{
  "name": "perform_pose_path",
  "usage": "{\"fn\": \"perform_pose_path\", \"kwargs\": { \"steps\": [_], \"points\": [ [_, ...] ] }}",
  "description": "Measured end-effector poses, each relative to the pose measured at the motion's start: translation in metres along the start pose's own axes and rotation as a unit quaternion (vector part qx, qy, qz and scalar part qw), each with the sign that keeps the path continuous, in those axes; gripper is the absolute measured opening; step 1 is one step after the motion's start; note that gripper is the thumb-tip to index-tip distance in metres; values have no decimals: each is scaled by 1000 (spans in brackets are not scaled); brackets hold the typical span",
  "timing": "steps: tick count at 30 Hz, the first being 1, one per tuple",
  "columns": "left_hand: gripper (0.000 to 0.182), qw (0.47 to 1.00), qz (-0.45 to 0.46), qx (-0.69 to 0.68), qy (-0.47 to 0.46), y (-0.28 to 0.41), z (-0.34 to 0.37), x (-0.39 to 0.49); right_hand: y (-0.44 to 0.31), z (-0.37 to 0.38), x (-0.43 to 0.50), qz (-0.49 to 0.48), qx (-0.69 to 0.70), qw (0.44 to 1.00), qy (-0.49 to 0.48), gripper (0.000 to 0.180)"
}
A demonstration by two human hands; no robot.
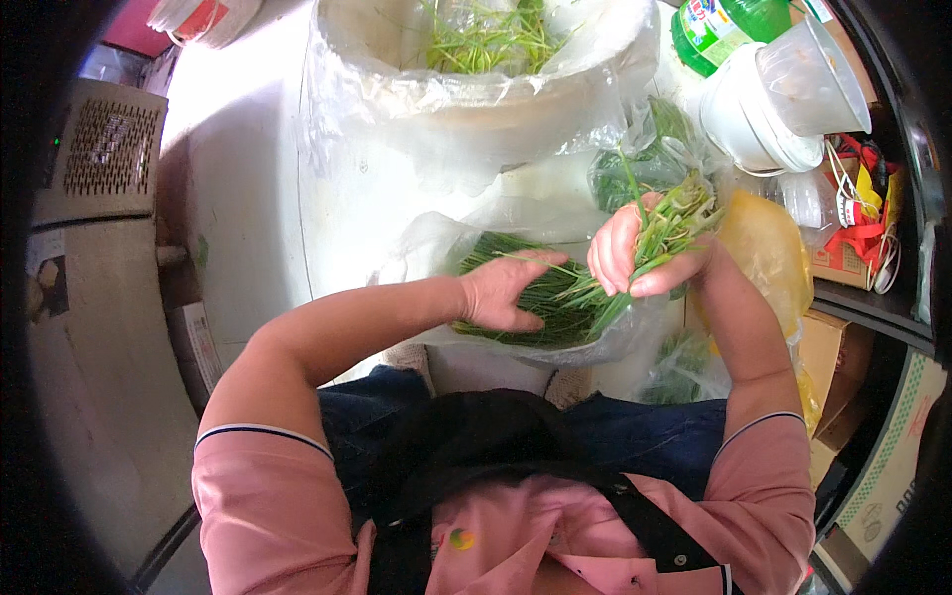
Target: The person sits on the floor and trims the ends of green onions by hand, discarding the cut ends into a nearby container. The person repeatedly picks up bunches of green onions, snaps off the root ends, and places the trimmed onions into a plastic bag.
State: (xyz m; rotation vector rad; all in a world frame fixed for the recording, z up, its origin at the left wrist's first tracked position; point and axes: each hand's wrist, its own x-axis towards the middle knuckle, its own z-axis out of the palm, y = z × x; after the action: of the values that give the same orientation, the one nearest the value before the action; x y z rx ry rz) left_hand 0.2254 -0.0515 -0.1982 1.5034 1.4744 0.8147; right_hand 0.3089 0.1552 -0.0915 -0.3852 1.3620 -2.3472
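My right hand (628,249) grips a small bunch of thin green stalks (669,223), paler at the upper ends, with the leaf tips hanging down to the left. My left hand (506,290) is spread, thumb and fingers apart, over a larger heap of long green leaves (550,312), perhaps chives. That heap lies in a clear plastic bag (431,245) opened out in front of me. Straight ahead stands a wide tub lined with clear plastic (476,104), holding loose yellowish-green stalks (491,44).
More bagged greens (632,178) lie beyond my right hand. At the right are a white bucket (732,119), a translucent container (807,78), a green bottle (732,30) and a yellow plastic bag (766,253). A metal cabinet with a perforated panel (111,145) borders the left side.
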Motion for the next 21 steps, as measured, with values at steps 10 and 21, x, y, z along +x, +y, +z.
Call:
{"fn": "perform_pose_path", "kwargs": {
  "steps": [10, 21],
  "points": [
    [30, 913, -58, -366, 172, 87, -60, -9, -34, 8, 19, -124, 43, 990, -41, 19],
    [33, 872, -124, -442, 167, 118, -94, -38, -99, 19, -5, -158, 98, 981, 47, 21]
  ]
}}
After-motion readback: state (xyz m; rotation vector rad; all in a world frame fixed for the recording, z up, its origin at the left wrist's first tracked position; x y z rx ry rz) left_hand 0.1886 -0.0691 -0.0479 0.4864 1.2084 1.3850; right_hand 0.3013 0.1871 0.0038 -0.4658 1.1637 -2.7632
